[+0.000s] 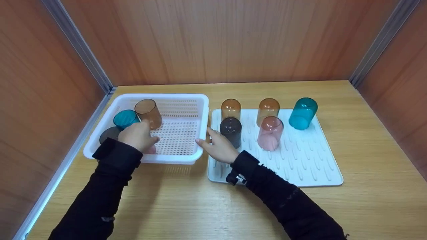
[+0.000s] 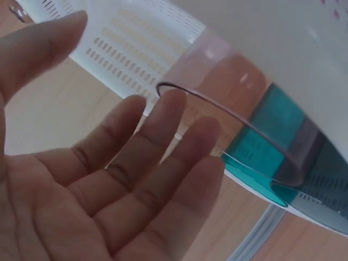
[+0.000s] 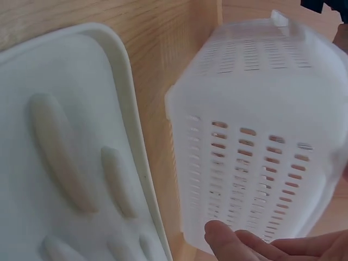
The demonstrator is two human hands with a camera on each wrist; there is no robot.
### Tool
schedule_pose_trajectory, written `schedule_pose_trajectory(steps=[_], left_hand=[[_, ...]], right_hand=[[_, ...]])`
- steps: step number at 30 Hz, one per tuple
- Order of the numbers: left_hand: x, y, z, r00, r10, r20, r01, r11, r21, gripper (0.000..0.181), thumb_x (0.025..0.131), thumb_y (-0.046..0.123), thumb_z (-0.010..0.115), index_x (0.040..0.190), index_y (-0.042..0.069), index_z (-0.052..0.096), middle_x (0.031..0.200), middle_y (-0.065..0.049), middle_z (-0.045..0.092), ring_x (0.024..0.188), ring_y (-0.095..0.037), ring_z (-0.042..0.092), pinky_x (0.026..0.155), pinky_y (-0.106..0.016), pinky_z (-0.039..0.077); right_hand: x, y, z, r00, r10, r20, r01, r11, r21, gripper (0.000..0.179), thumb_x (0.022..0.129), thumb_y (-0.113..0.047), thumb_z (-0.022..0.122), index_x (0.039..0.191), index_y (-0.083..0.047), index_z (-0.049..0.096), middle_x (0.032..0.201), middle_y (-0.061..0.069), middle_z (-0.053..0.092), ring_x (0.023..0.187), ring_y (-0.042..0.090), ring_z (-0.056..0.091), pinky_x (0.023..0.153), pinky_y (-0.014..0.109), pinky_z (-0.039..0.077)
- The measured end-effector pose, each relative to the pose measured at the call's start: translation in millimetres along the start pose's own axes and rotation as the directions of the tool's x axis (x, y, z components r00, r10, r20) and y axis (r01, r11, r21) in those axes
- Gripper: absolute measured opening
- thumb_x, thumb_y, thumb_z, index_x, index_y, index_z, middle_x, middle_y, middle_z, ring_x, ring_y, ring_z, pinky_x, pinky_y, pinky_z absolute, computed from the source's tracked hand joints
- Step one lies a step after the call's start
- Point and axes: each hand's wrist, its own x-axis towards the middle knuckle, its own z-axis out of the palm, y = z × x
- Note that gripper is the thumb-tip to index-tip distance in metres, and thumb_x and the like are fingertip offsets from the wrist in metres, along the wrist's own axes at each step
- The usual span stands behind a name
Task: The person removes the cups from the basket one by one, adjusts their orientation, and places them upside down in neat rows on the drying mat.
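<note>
My left hand (image 1: 138,136) reaches into the left half of a white slotted basket (image 1: 181,159). In the left wrist view its fingers are spread and relaxed, with fingertips right at the rim of a pink glass (image 2: 193,68). Close to this hand in the basket are a teal glass (image 1: 125,118), a brown glass (image 1: 150,115) and a grey glass (image 1: 109,134), partly covered by the sleeve. My right hand (image 1: 222,146) pinches the basket's right rim, thumb over the top edge and fingers against the outer wall.
Right of the basket lies a white ridged drying mat (image 1: 300,166). Upside-down glasses stand on it: two amber (image 1: 231,108) (image 1: 269,108), a dark grey one (image 1: 231,131), a pink one (image 1: 270,133) and a teal one (image 1: 303,113). Wooden panels (image 1: 220,43) enclose the table's back and sides.
</note>
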Motion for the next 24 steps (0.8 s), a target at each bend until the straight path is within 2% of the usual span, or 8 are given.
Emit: schedule_pose_trajectory(steps=[1,3,8,10,13,17,20,24], left_hand=[[0.7,-0.5,-0.5,1.000,-0.006,-0.004,0.006,1.000,0.002,0.048,0.095,0.025,0.078,0.122,-0.011,0.065,0.093,-0.023,0.073,0.081,-0.034,0.069,0.069,-0.050,0.055],[2.1,-2.5,-1.8,1.000,-0.016,-0.014,0.016,1.000,0.005,0.039,0.094,0.024,0.078,0.112,-0.009,0.067,0.100,-0.025,0.074,0.086,-0.036,0.070,0.074,-0.055,0.056],[8.7,-8.7,-4.6,0.999,-0.037,0.036,0.037,0.999,0.011,0.024,0.093,0.021,0.076,0.088,-0.002,0.072,0.085,-0.017,0.073,0.078,-0.031,0.064,0.073,-0.053,0.055],[12.1,-10.4,-5.1,0.996,-0.046,0.071,0.045,0.999,0.008,0.023,0.092,0.020,0.076,0.090,-0.003,0.074,0.085,-0.016,0.073,0.078,-0.030,0.063,0.075,-0.052,0.054],[16.7,-11.1,-4.8,0.990,-0.071,0.125,0.072,0.997,-0.006,0.025,0.094,0.017,0.075,0.099,-0.007,0.075,0.089,-0.018,0.074,0.079,-0.031,0.061,0.077,-0.049,0.052],[20.1,-10.1,-2.5,0.980,-0.090,0.178,0.094,0.995,-0.015,0.022,0.097,0.013,0.071,0.103,-0.008,0.075,0.081,-0.013,0.069,0.074,-0.028,0.061,0.072,-0.041,0.048],[20.2,-7.7,-1.7,0.976,-0.092,0.198,0.099,0.995,-0.022,0.018,0.098,0.009,0.068,0.101,-0.006,0.076,0.076,-0.011,0.068,0.069,-0.026,0.063,0.068,-0.037,0.048],[19.1,-4.5,-3.2,0.982,-0.067,0.175,0.071,0.997,-0.014,0.016,0.096,0.007,0.066,0.094,-0.004,0.078,0.081,-0.015,0.073,0.073,-0.029,0.064,0.068,-0.039,0.050]], right_hand=[[1.0,0,1,1.000,-0.007,0.005,0.007,1.000,0.021,0.058,0.111,-0.029,0.057,0.160,-0.002,0.041,0.142,0.017,0.064,0.126,0.031,0.066,0.103,0.046,0.055],[2.5,1,3,1.000,-0.013,0.016,0.012,0.998,0.058,0.055,0.111,-0.027,0.056,0.158,-0.001,0.044,0.138,0.017,0.067,0.123,0.028,0.069,0.101,0.044,0.057],[2.3,4,4,0.999,-0.002,0.047,-0.002,0.995,0.095,0.056,0.112,-0.029,0.054,0.158,0.000,0.043,0.137,0.017,0.069,0.127,0.028,0.067,0.107,0.046,0.053],[1.7,3,4,0.998,0.004,0.060,-0.010,0.994,0.113,0.056,0.113,-0.030,0.053,0.159,-0.001,0.043,0.139,0.018,0.068,0.129,0.029,0.066,0.111,0.048,0.051],[1.4,2,5,0.997,0.019,0.073,-0.030,0.988,0.152,0.055,0.113,-0.029,0.052,0.159,-0.002,0.042,0.142,0.020,0.066,0.132,0.029,0.064,0.114,0.049,0.048],[2.3,3,8,0.997,0.021,0.072,-0.036,0.976,0.216,0.052,0.113,-0.025,0.053,0.157,0.000,0.044,0.143,0.022,0.065,0.133,0.030,0.064,0.116,0.046,0.047],[3.1,4,10,0.998,0.018,0.067,-0.035,0.964,0.264,0.049,0.113,-0.022,0.052,0.155,0.003,0.045,0.141,0.024,0.066,0.131,0.032,0.065,0.114,0.042,0.049],[3.0,5,11,0.998,0.002,0.070,-0.022,0.957,0.291,0.048,0.113,-0.019,0.051,0.154,0.007,0.044,0.138,0.026,0.067,0.129,0.035,0.066,0.108,0.038,0.052]])
